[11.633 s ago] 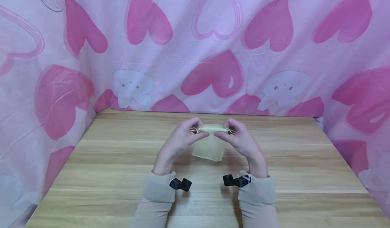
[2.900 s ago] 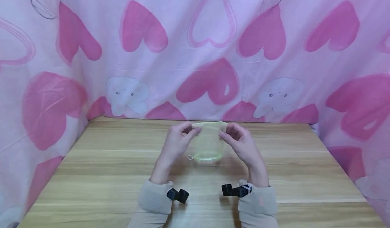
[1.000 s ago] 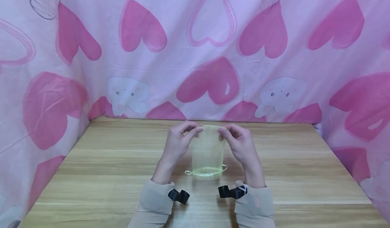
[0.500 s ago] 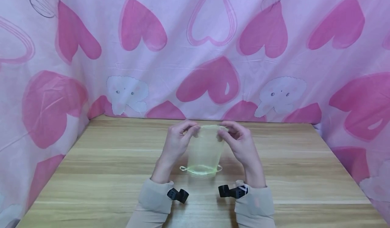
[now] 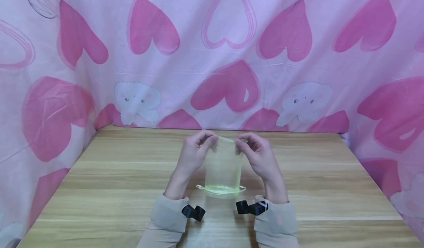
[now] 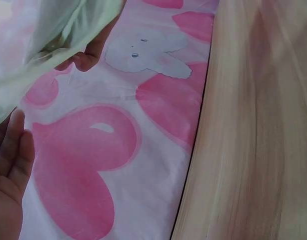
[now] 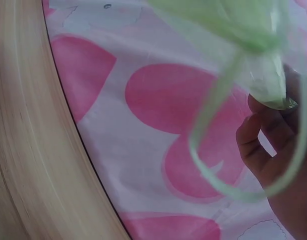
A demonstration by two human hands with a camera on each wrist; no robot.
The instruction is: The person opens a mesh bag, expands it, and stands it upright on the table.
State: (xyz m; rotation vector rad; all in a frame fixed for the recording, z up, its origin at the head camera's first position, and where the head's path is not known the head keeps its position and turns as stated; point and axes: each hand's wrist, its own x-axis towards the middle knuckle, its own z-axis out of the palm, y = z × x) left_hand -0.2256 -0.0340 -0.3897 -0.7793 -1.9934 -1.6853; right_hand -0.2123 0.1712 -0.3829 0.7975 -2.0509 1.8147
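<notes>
A sheer pale-yellow drawstring pouch (image 5: 223,167) hangs between my hands, its cord-gathered end lowest, over the table. My left hand (image 5: 194,154) pinches its upper left corner between thumb and fingers. At the upper right corner, my right hand (image 5: 261,156) pinches the fabric likewise. Small cord loops stick out on both sides of the lower end, the left loop (image 5: 200,186) and the right loop (image 5: 243,188). In the right wrist view a blurred cord loop (image 7: 194,135) dangles in front of the right hand. The left wrist view catches the translucent fabric (image 6: 76,30) close up.
The wood-grain table (image 5: 132,189) lies under both arms. A pink curtain (image 5: 185,78) with hearts and white animal figures surrounds its back and sides. Each beige sleeve carries a black wrist camera, the left camera (image 5: 193,212) and the right camera (image 5: 251,207).
Earliest, the corded end was held at the top between both hands; now it hangs at the bottom. Over the last second the pouch has swayed slightly and its top edge has dipped.
</notes>
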